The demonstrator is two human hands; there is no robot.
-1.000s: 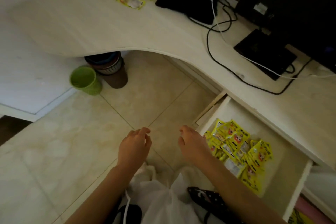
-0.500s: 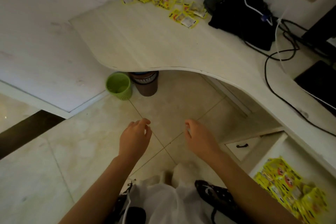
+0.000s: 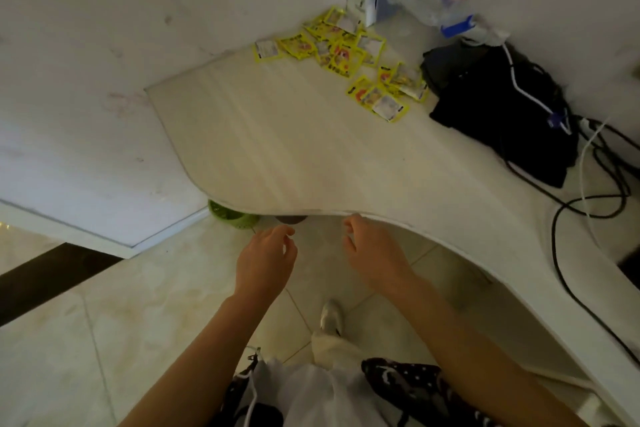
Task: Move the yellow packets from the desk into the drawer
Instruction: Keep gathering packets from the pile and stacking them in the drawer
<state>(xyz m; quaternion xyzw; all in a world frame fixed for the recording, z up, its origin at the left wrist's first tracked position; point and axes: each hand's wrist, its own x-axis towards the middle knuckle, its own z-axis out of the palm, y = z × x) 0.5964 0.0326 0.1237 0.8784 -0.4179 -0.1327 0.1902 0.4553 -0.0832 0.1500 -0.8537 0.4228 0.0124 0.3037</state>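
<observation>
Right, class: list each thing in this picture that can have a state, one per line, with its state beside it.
left hand: open, fingers loosely curled, holding nothing
right hand: open, empty, at the desk edge
yellow packets: scattered on the desk's far corner
desk: bare in the middle
black bag: lying on the desk
green cup: on the floor, partly hidden under the desk
</observation>
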